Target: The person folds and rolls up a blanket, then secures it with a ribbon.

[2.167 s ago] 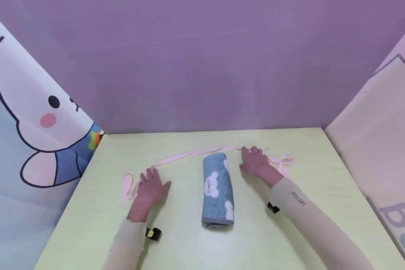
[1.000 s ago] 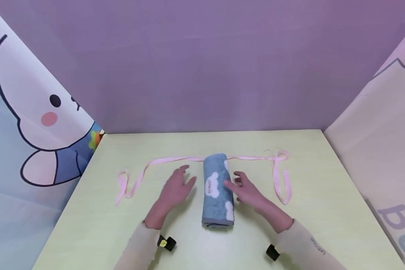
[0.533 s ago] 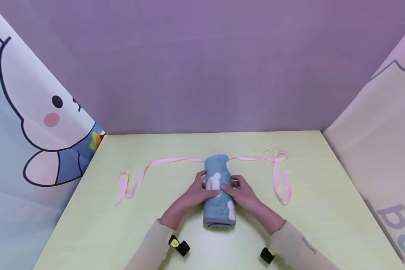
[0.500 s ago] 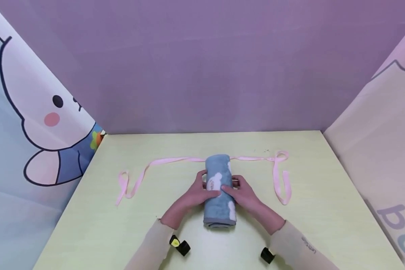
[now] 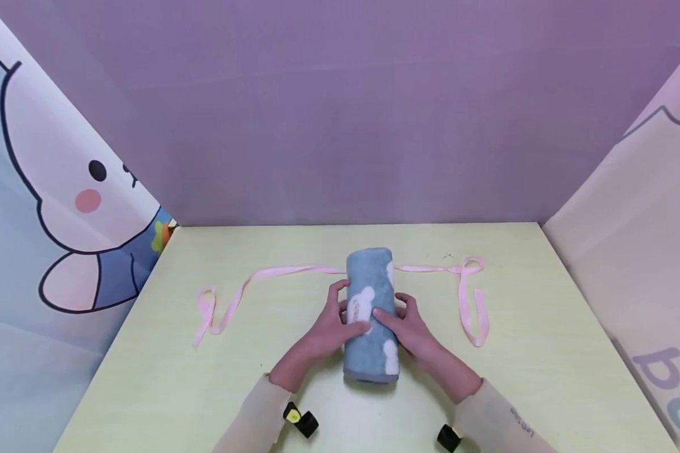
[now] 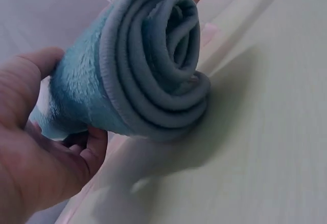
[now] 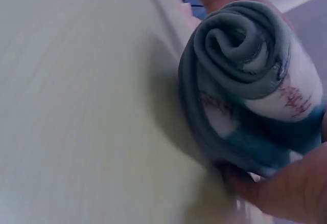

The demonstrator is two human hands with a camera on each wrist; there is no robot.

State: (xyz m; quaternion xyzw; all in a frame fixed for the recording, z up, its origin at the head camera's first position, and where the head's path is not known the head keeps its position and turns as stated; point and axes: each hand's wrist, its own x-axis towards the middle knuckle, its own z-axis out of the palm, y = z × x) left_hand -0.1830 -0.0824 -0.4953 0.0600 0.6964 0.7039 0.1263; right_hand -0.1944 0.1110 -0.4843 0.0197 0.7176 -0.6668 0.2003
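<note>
At lower centre, the rolled towel (image 5: pixel 374 286) is clamped by the curled fingers of the left hand (image 5: pixel 324 332) and right hand (image 5: pixel 412 328), thumbs on top. Compared with half a second ago, it has been shifted slightly up the frame, apparently lifted off the worktop (image 5: pixel 572 365); work judged passed from gripping to lifting. Farther, the pink ribbon (image 5: pixel 283 271) is left loose, unwrapped.

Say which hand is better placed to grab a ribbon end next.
Probably the right hand: the pink ribbon end on its side lies closer than the other end does to the left hand. Both hold the rolled towel.
</note>
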